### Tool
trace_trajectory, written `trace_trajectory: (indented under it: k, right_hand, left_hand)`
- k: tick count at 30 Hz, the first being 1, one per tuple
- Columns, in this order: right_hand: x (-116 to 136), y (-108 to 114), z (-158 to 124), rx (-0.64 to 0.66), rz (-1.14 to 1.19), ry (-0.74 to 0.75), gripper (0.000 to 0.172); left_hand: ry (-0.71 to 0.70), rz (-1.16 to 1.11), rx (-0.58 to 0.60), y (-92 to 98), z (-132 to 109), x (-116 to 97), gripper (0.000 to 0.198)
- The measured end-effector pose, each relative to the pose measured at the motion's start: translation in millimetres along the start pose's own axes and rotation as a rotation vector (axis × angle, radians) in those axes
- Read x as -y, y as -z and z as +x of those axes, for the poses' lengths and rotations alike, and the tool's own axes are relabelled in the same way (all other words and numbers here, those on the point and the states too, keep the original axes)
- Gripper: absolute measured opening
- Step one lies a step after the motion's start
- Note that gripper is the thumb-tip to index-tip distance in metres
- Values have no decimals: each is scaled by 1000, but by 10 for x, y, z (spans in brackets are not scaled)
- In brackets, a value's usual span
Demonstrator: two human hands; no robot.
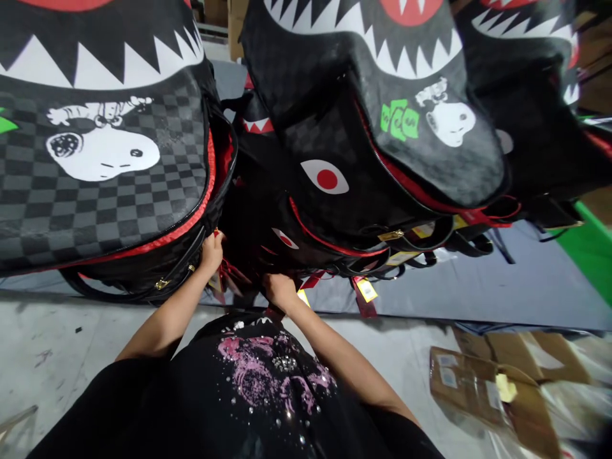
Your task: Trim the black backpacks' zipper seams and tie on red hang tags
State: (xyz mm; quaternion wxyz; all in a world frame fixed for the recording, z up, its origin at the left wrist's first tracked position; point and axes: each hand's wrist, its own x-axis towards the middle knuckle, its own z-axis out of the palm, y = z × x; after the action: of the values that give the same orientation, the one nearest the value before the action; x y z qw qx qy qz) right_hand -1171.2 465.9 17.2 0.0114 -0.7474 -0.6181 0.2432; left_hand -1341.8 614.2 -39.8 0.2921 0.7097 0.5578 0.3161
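Black checkered backpacks with white teeth prints and red trim stand in a row. My left hand (211, 254) is closed at the lower right edge of the left backpack (176, 172), beside red straps (232, 275). Close to the lower edge of a dark backpack (258, 210) between the larger ones, my right hand (281, 291) has its fingers curled; what they hold is hidden in the dark. A backpack with a red-eye print (354, 166) rises to the right of my right hand. Yellow-and-white tags (367, 290) hang below it.
The backpacks rest on a grey-covered table (430, 296). Further right are another dark backpack (540, 140) and a green panel (586, 252). On the floor at the lower right lie cardboard boxes (471, 386) and clear plastic wrapping (574, 408).
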Motion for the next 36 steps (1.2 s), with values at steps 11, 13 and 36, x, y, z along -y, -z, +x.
trace_trajectory:
  k: [11, 13, 36]
  right_hand:
    - [-384, -212, -623, -176, 420, 99, 13]
    - [-440, -205, -702, -258, 502, 87, 15]
    - [-486, 1201, -993, -953, 186, 261, 37]
  left_hand:
    - [-54, 89, 75, -180, 169, -150, 21]
    - [-77, 101, 81, -133, 147, -197, 28]
    - [-352, -468, 181, 275, -831, -1919, 19]
